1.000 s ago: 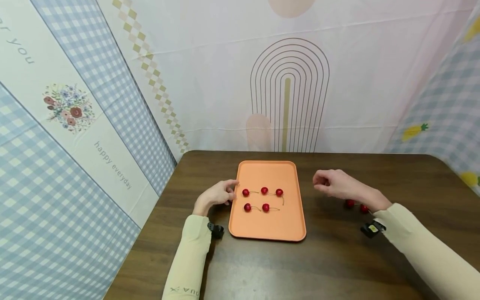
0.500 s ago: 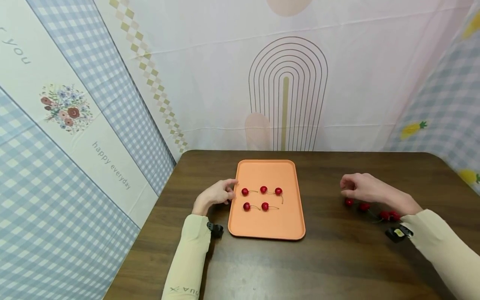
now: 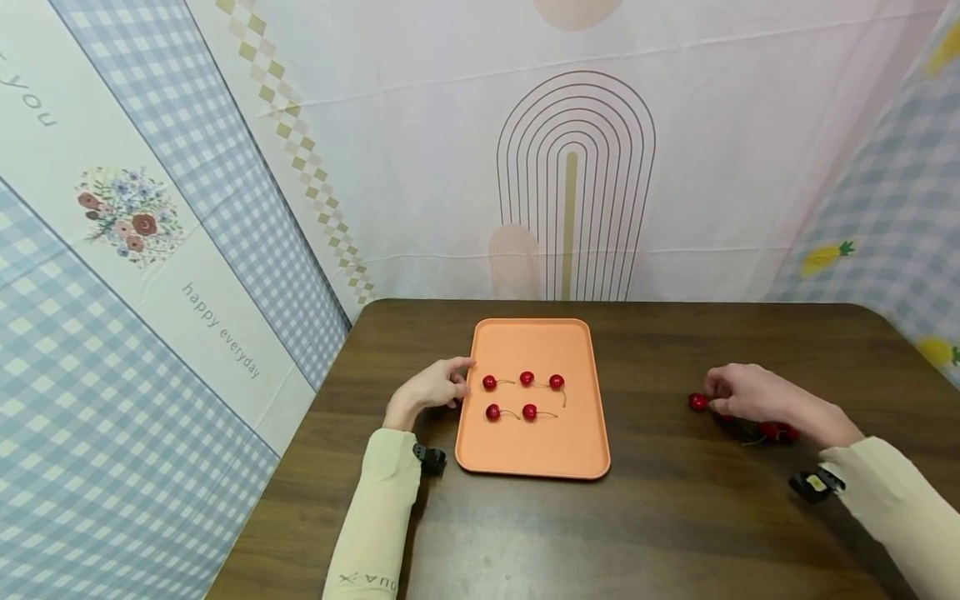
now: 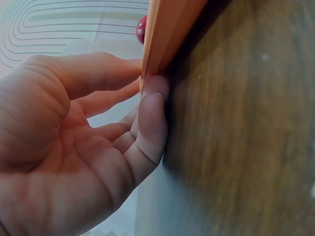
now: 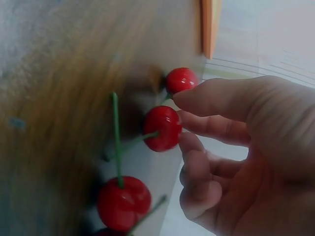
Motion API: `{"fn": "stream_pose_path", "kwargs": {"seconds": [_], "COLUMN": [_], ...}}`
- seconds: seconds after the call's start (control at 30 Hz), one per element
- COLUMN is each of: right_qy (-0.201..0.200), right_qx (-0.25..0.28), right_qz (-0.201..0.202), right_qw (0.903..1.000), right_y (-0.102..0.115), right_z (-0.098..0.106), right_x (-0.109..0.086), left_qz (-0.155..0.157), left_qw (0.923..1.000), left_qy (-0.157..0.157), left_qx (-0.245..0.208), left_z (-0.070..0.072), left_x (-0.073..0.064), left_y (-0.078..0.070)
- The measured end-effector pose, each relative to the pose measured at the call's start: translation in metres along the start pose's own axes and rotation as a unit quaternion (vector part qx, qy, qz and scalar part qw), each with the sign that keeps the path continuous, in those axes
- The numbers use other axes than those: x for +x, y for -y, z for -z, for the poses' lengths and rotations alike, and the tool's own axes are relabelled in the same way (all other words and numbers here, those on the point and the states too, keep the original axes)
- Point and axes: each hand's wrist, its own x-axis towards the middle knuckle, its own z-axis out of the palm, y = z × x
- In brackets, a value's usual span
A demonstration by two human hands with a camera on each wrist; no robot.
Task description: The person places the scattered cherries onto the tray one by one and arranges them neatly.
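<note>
An orange tray (image 3: 532, 450) carries several red cherries (image 3: 530, 412) with stems. My left hand (image 3: 431, 386) holds its left rim; in the left wrist view the thumb (image 4: 106, 73) lies against the rim, and other fingers curl along the outer wall. My right hand (image 3: 757, 393) is low over the table among loose cherries. In the right wrist view a gap shows between its thumb (image 5: 211, 98) and index finger. The far cherry (image 5: 181, 80) sits beside the thumb tip, and the middle cherry (image 5: 162, 129) lies just in front of the fingertips. Whether they touch is unclear.
The dark wooden table (image 3: 540, 542) reaches back to a printed curtain (image 3: 420, 167). More loose cherries (image 3: 772, 431) lie under the right wrist, partly hidden by it. Each wrist wears a small black camera.
My right hand has moved right, away from the tray's side, and come down beside the loose cherries. The left hand stays at the rim, and the tray's cherries keep their places.
</note>
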Motion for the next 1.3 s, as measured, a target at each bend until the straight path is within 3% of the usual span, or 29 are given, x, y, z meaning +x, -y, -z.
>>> {"fn": "stream_pose_path", "kwargs": {"seconds": [0.3, 0.77, 1.3], "right_qy": [0.014, 0.040, -0.049], "right_qx": [-0.005, -0.013, -0.012], "right_qz": [0.006, 0.026, 0.064], "right_qw": [0.9999, 0.9987, 0.9966], "right_y": [-0.001, 0.005, 0.033], "right_z": [-0.008, -0.004, 0.011], "right_x": [0.002, 0.016, 0.022], "left_qz": [-0.010, -0.005, -0.005], "left_qw": [0.9999, 0.9999, 0.9999], "left_qy": [0.005, 0.002, -0.001], "left_qx": [-0.013, -0.015, -0.011], "left_z": [-0.006, -0.004, 0.000], "left_x": [-0.001, -0.001, -0.003], "left_y": [0.001, 0.001, -0.001]}}
